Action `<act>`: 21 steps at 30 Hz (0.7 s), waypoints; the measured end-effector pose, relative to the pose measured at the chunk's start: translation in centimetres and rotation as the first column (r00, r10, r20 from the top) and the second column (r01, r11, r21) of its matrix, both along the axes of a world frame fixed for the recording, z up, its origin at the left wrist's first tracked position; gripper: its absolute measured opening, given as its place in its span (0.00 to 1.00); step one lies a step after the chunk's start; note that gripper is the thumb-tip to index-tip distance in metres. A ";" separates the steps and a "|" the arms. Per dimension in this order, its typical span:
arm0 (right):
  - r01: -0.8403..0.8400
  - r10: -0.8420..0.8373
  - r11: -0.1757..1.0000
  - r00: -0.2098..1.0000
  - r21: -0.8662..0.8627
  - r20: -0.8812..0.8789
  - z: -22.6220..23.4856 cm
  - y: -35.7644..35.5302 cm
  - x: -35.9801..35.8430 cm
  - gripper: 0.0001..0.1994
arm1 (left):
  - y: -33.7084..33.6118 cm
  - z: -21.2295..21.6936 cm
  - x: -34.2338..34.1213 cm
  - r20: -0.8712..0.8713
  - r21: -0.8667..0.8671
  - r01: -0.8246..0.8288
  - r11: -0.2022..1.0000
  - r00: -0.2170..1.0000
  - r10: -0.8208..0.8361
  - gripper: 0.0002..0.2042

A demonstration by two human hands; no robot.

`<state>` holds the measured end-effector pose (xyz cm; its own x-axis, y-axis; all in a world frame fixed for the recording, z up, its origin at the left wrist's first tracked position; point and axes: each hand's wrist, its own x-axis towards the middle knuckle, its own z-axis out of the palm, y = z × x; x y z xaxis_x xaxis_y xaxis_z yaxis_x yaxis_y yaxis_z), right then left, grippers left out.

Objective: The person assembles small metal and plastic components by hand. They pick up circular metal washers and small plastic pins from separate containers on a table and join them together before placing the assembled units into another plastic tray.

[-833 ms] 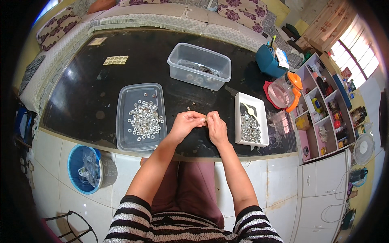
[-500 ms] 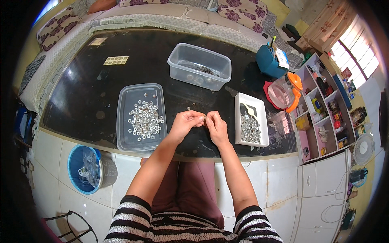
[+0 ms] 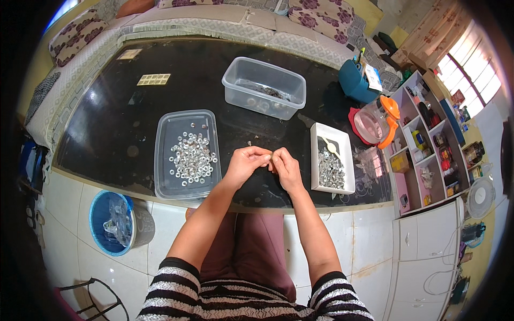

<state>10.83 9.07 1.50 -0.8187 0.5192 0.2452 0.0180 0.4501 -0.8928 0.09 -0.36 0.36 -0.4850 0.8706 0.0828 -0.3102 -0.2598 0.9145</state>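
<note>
Over the black tabletop near its front edge, my left hand (image 3: 248, 163) and my right hand (image 3: 287, 168) meet fingertip to fingertip. Both are closed in a pinch around something small, mostly covered by the fingers and too small to name. To the left lies a clear plastic lid (image 3: 164, 140) bearing many small silvery ring-shaped pieces (image 3: 194, 159). On the right stands a white box (image 3: 348, 160) with a heap of small metallic pieces (image 3: 330, 170) and a pale plastic spoon (image 3: 331, 146). A few tiny bits lie on the table just beyond my left hand.
Beyond my hands sits a clear plastic tub (image 3: 262, 105) with dark bits inside. At the right are an orange-lidded jug (image 3: 373, 122), a teal container (image 3: 356, 85) and a shelf unit (image 3: 428, 144). A blue-rimmed bin (image 3: 142, 227) stands on the floor at left.
My fingertips have shifted very slightly against each other around the small thing. The containers and the pieces in them have not moved.
</note>
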 end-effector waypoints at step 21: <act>0.017 -0.016 0.997 1.000 0.075 -0.012 0.3 -0.3 -0.1 0.07 | -0.1 -0.1 -0.2 0.036 0.003 0.055 0.999 0.998 -0.055 0.06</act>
<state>10.77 8.77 1.77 -0.8070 0.5127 0.2929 0.0166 0.5154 -0.8568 -0.10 -0.46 0.28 -0.4394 0.8958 0.0676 -0.3568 -0.2431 0.9020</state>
